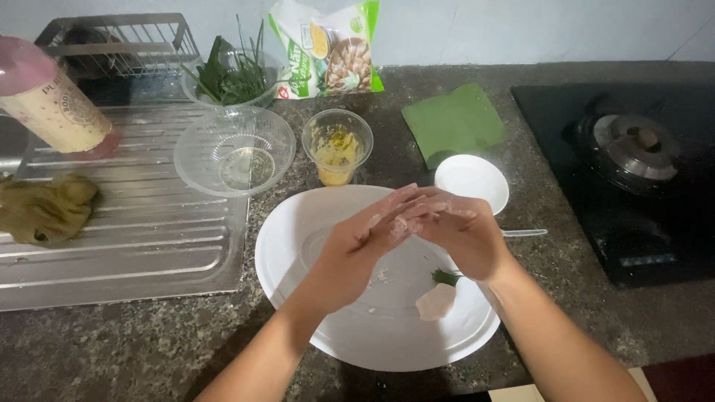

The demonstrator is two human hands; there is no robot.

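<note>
- Left hand (357,249) and right hand (462,231) meet palm to palm above a white plate (298,223); fingers overlap, dusted with pale dough; what lies between them is hidden
- On the plate: a small pale dough piece (436,301) beside a green leaf scrap (445,277); scattered crumbs nearby
- Behind the plate: a plastic cup (337,147) with yellow residue; a small white bowl (471,181); a folded green leaf (454,123)
- Left: two clear bowls, the near clear bowl (234,151) empty, the far bowl of greens (234,74); a rag (45,208) on the metal drainboard (149,238)
- Right: a black gas stove (633,164) set in the speckled counter (581,313)
</note>
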